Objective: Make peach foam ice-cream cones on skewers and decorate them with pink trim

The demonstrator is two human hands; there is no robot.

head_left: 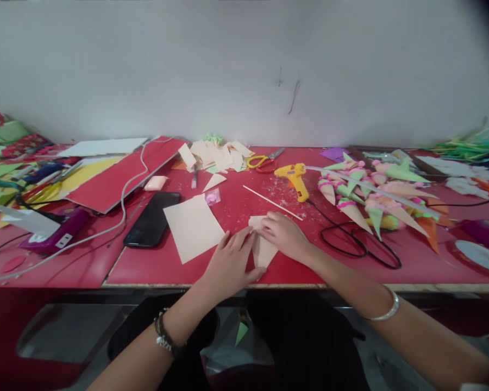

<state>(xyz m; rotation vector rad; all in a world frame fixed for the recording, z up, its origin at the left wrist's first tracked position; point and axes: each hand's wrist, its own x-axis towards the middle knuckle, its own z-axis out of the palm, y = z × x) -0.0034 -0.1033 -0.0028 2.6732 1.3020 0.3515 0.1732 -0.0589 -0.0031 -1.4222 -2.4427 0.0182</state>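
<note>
A small cream paper piece (264, 253) lies on the red table between my hands. My left hand (233, 260) rests across its left side, fingers stretched and thumb apart. With its fingers bent and close together, my right hand (287, 234) presses the paper's upper part; the fingertips' exact hold is partly hidden. Left of them lies a larger cream sheet (193, 228), flat, with a small pink packet (213, 196) at its top corner. A thin pale stick (272, 202) lies beyond my right hand. Farther back is a yellow glue gun (294, 179), its black cord trailing right.
A black phone (152, 220) lies left of the sheet. Scissors (264, 161) and cut cream paper pieces (218, 155) are at the back. Paper cones with pink trim (354, 212) pile up on the right. A white cable (126, 201) crosses the left side near a purple power strip (61, 233).
</note>
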